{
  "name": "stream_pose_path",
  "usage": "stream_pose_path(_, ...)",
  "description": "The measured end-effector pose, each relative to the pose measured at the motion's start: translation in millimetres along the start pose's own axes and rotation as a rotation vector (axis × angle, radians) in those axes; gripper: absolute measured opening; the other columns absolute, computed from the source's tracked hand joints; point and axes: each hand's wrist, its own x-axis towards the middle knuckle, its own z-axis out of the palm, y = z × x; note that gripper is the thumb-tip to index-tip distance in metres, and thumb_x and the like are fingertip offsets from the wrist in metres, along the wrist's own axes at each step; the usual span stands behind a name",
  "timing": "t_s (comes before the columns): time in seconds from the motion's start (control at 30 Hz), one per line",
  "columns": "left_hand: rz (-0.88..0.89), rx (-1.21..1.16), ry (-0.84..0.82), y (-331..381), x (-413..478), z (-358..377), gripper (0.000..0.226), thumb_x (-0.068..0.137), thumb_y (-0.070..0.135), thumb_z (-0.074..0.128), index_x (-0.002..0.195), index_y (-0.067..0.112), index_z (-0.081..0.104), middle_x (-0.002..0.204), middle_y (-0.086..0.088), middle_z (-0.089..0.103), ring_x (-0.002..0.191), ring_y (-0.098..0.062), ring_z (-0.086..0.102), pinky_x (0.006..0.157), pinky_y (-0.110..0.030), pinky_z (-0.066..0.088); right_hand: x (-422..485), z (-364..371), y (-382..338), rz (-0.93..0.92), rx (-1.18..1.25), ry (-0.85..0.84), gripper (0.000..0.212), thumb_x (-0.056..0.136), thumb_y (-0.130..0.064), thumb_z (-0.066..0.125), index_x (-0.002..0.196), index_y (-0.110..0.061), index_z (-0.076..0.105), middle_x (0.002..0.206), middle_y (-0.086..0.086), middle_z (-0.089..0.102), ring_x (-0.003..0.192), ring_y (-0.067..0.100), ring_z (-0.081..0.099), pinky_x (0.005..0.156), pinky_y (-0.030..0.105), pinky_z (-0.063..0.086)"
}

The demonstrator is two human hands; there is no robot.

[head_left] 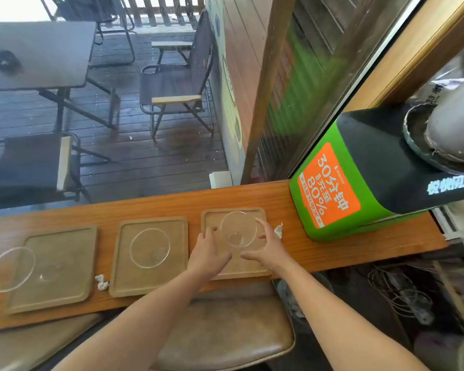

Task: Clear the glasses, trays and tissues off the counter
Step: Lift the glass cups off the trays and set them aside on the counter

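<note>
Three wooden trays lie in a row on the wooden counter (332, 247): a left tray (65, 287), a middle tray (145, 283) and a right tray (212, 216). A clear glass stands on each: the left glass (19, 269), the middle glass (150, 247) and the right glass (237, 230). My left hand (208, 253) and my right hand (267, 247) flank the right glass over its tray, fingers spread, not clearly closed on it. One crumpled tissue (101, 281) lies between the left and middle trays. Another tissue (278, 230) sits just right of the right tray.
A green and black charging box (346, 183) stands on the counter close to the right tray. A brown padded stool (225, 330) sits below the counter's near edge. Cables (402, 295) lie on the floor at the right. Beyond the counter is a deck with chairs and a table.
</note>
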Motion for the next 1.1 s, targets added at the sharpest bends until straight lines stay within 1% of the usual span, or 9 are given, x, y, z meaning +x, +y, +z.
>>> stream_pose_path(0.07, 0.026, -0.062, 0.002, 3.7, 2.7, -2.7, 0.085, 0.069, 0.034, 0.078, 0.138, 0.038, 0.029, 0.132, -0.003, 0.049, 0.111, -0.020, 0.055, 0.080, -0.031, 0.043, 1.4, -1.0, -6.8, 0.008, 0.068, -0.040, 0.102, 0.063, -0.031, 0.090, 0.138, -0.055, 0.025, 0.137, 0.004, 0.038, 0.123, 0.019, 0.041, 0.090, 0.045, 0.054)
stream_pose_path(0.17, 0.083, -0.115, -0.013, 3.6, 6.4, -3.3, 0.088, 0.067, 0.037, 0.083, 0.138, 0.042, 0.032, 0.129, 0.002, 0.053, 0.115, -0.018, 0.054, 0.087, -0.032, 0.043, 2.0, -1.4, -12.9, 0.038, 0.165, -0.119, 0.087, 0.063, -0.034, 0.090, 0.120, -0.070, 0.034, 0.132, -0.003, 0.036, 0.123, 0.019, 0.041, 0.073, 0.037, 0.057)
stream_pose_path(0.27, 0.156, -0.144, -0.005, 6.4, 6.1, -6.4, 0.083, 0.069, 0.039, 0.083, 0.136, 0.044, 0.035, 0.127, 0.007, 0.056, 0.116, -0.014, 0.052, 0.091, -0.030, 0.042, 2.9, -4.3, -17.1, 0.020, 0.168, -0.154, 0.084, 0.065, -0.035, 0.089, 0.130, -0.056, 0.040, 0.128, -0.004, 0.038, 0.120, 0.018, 0.043, 0.077, 0.039, 0.058)
stream_pose_path(0.37, 0.184, -0.165, -0.006, 11.1, 5.7, -12.5, 0.082, 0.070, 0.043, 0.082, 0.139, 0.042, 0.036, 0.126, 0.012, 0.055, 0.113, -0.013, 0.054, 0.094, -0.034, 0.049, 1.6, -9.3, -25.8, -0.006, 0.172, -0.146, 0.086, 0.066, -0.035, 0.089, 0.137, -0.044, 0.041, 0.132, -0.005, 0.039, 0.123, 0.020, 0.044, 0.076, 0.034, 0.056)
stream_pose_path(0.5, 0.227, -0.177, 0.036, 28.1, 3.2, -32.1, 0.076, 0.069, 0.052, 0.080, 0.134, 0.038, 0.043, 0.119, 0.015, 0.057, 0.098, -0.012, 0.061, 0.085, -0.034, 0.055, -1.1, -15.6, -50.9, -0.074, 0.154, -0.111, 0.089, 0.061, -0.039, 0.090, 0.137, -0.035, 0.043, 0.133, -0.006, 0.048, 0.114, 0.020, 0.056, 0.072, 0.027, 0.055)
stream_pose_path(0.7, 0.296, -0.265, 0.175, 44.9, -3.6, -97.1, 0.067, 0.067, 0.045, 0.083, 0.125, 0.031, 0.051, 0.097, 0.030, 0.054, 0.083, 0.000, 0.059, 0.067, -0.018, 0.046, 0.5, -8.4, -114.8, -0.225, 0.148, -0.096, 0.086, 0.059, -0.037, 0.089, 0.133, -0.037, 0.046, 0.125, -0.009, 0.057, 0.100, 0.012, 0.064, 0.068, 0.026, 0.058)
stream_pose_path(0.83, 0.327, -0.256, 0.266, 32.5, -14.7, -147.7, 0.062, 0.071, 0.038, 0.083, 0.124, 0.027, 0.053, 0.098, 0.024, 0.055, 0.084, -0.010, 0.061, 0.074, -0.028, 0.052, 1.5, 16.7, -160.9, -0.291, 0.120, -0.122, 0.088, 0.058, -0.038, 0.089, 0.134, -0.034, 0.045, 0.129, -0.004, 0.053, 0.103, 0.015, 0.064, 0.078, 0.033, 0.060)
stream_pose_path(1.03, 0.374, -0.233, 0.314, -20.6, -29.7, -225.0, 0.059, 0.067, 0.046, 0.085, 0.114, 0.036, 0.050, 0.099, 0.021, 0.059, 0.081, 0.000, 0.061, 0.064, -0.013, 0.049, -8.5, 83.4, -219.0, -0.387, 0.063, -0.134, 0.088, 0.063, -0.038, 0.088, 0.135, -0.042, 0.037, 0.120, -0.012, 0.053, 0.101, 0.012, 0.063, 0.062, 0.021, 0.057)
stream_pose_path(1.1, 0.401, -0.205, 0.332, -45.9, -32.1, -251.5, 0.057, 0.066, 0.048, 0.084, 0.111, 0.037, 0.050, 0.098, 0.018, 0.061, 0.079, 0.000, 0.060, 0.063, -0.013, 0.049, -9.2, 113.9, -238.0, -0.395, 0.045, -0.131, 0.085, 0.062, -0.038, 0.088, 0.132, -0.036, 0.041, 0.121, -0.005, 0.057, 0.099, 0.012, 0.065, 0.060, 0.020, 0.056)
